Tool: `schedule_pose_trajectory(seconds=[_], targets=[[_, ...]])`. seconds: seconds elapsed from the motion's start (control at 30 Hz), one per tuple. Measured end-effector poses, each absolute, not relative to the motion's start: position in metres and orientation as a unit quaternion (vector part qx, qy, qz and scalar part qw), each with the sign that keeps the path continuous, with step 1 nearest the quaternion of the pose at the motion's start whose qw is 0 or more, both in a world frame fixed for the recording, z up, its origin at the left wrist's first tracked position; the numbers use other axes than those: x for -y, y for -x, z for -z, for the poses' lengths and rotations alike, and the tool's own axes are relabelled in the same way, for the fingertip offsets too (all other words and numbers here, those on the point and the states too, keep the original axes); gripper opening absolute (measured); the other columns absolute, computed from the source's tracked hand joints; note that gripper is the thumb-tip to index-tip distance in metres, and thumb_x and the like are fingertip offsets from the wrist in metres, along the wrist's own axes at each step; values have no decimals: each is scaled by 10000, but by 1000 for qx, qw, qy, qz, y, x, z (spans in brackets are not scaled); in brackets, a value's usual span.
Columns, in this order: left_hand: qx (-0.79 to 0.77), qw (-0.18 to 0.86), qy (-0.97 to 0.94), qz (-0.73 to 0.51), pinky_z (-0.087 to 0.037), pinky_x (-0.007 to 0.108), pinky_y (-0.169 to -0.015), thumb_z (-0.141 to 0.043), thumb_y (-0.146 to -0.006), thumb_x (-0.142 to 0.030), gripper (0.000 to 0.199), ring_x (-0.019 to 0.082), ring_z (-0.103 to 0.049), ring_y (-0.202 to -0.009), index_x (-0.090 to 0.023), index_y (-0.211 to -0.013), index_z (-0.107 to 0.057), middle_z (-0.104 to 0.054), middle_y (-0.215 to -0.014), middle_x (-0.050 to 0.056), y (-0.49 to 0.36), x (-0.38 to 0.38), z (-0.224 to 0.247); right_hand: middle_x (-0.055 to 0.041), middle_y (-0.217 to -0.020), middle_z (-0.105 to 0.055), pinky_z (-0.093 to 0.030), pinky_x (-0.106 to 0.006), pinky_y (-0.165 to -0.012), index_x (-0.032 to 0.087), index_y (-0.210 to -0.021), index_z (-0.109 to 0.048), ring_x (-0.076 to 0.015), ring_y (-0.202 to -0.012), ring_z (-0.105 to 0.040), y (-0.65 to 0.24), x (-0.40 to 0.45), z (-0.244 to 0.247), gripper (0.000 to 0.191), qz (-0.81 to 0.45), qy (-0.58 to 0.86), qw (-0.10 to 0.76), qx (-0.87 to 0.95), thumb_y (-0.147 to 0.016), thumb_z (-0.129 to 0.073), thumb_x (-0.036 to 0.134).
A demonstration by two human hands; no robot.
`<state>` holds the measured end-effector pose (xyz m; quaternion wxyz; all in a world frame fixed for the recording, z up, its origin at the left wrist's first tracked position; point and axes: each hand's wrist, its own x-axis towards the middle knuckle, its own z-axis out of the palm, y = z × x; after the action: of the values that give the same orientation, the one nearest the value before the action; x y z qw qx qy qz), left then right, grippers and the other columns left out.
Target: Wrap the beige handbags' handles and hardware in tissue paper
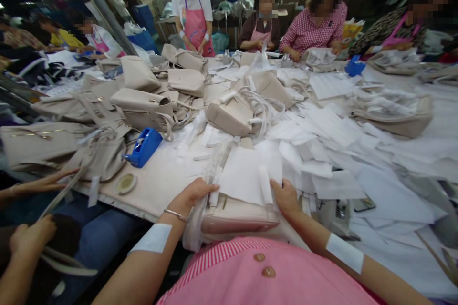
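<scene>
In front of me a beige handbag [236, 225] stands at the table edge, close to my apron. A white foam sheet [240, 174] lies over its upper side, between handle ends in white wrap. My left hand [195, 193] is closed at the sheet's left edge, thumb on top, beside a wrapped handle [213, 199] and clear plastic. On the other side, my right hand [286, 196] pinches around the sheet's right edge, next to another wrapped handle end [265, 185]. The fingers behind the sheet are partly hidden.
A blue tape dispenser [145, 147] and a tape roll [125, 183] lie to the left. Beige handbags [141, 105] pile up beyond them. White sheets [336, 128] cover the right side, with a phone [364, 205] among them. A co-worker's hands [34, 233] hold a strap at left; several people work across the table.
</scene>
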<state>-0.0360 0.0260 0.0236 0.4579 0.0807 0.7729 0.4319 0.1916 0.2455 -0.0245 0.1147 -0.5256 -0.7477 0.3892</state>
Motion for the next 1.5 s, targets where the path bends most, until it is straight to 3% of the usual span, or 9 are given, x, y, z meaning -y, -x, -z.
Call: schedule_pose_trajectory(seconds=[0.13, 0.27, 0.43, 0.53, 0.73, 0.97, 1.23, 1.33, 1.5], targets=[[-749, 440, -63, -491, -400, 255, -520, -793, -585, -485, 401, 124, -498, -502, -144, -681, -606, -558, -534, -21, 34, -2, -39, -58, -650, -606, -359, -289, -571, 148, -755, -605, -207, -634, -540, -191, -245, 24, 427, -381, 524, 110, 753, -826, -436, 533], [-737, 428, -55, -519, -348, 237, -491, -784, -606, -491, 414, 90, -427, -466, -152, -633, -546, -482, -500, -46, 28, 13, -52, -70, -698, -634, -362, -281, -590, 149, -785, -622, -201, -663, -543, -183, -247, 21, 390, -385, 488, 78, 779, -850, -433, 484], [-735, 445, -72, -507, -342, 231, -489, -750, -650, -442, 355, 95, -444, -479, -133, -768, -621, -516, -529, -40, 21, 10, -56, -19, -637, -608, -345, -263, -603, 191, -669, -584, -175, -644, -521, -170, -250, 15, 245, -407, 372, 10, 834, -806, -564, 393], [-740, 462, -83, -482, -342, 225, -478, -697, -687, -386, 328, 107, -481, -492, -122, -880, -669, -565, -567, -23, 21, 5, -52, -21, -720, -621, -352, -262, -642, 194, -744, -576, -177, -700, -524, -170, -251, 13, 232, -401, 334, 8, 853, -846, -524, 396], [-788, 438, -118, -415, -450, 240, -608, -665, -640, -197, 162, 161, -612, -645, -119, -766, -731, -699, -691, 40, 23, -3, -37, -32, -691, -594, -329, -268, -636, 179, -747, -544, -171, -678, -501, -178, -254, 21, 196, -403, 293, -37, 866, -882, -459, 293], [-843, 382, -127, -357, -508, 275, -761, -747, -627, -240, 393, 260, -674, -942, -108, -997, -730, -757, -946, 104, 31, -23, -22, -30, -790, -671, -373, -245, -656, 174, -782, -612, -176, -762, -583, -169, -262, 25, 233, -443, 274, -76, 850, -899, -434, 268], [-848, 414, -111, -311, -487, 263, -571, -685, -675, -268, 234, 243, -677, -740, -79, -803, -737, -747, -770, 112, 32, -18, -13, -97, -795, -673, -372, -274, -683, 186, -729, -544, -207, -797, -607, -170, -262, 33, 169, -441, 318, -113, 832, -848, -572, 304], [-853, 425, -115, -281, -446, 256, -520, -641, -665, -218, 154, 220, -649, -650, -100, -718, -724, -722, -678, 84, 35, -13, -16, -53, -664, -630, -368, -257, -597, 194, -692, -505, -172, -648, -585, -170, -262, 30, 227, -463, 354, -125, 803, -852, -566, 342], [-880, 407, -119, -214, -405, 270, -512, -675, -537, -136, 29, 262, -647, -647, -134, -532, -646, -658, -540, 79, 39, -8, -20, 44, -415, -459, -277, -226, -421, 204, -660, -485, -108, -358, -409, -175, -251, 21, 298, -534, 398, -164, 728, -864, -509, 420]])
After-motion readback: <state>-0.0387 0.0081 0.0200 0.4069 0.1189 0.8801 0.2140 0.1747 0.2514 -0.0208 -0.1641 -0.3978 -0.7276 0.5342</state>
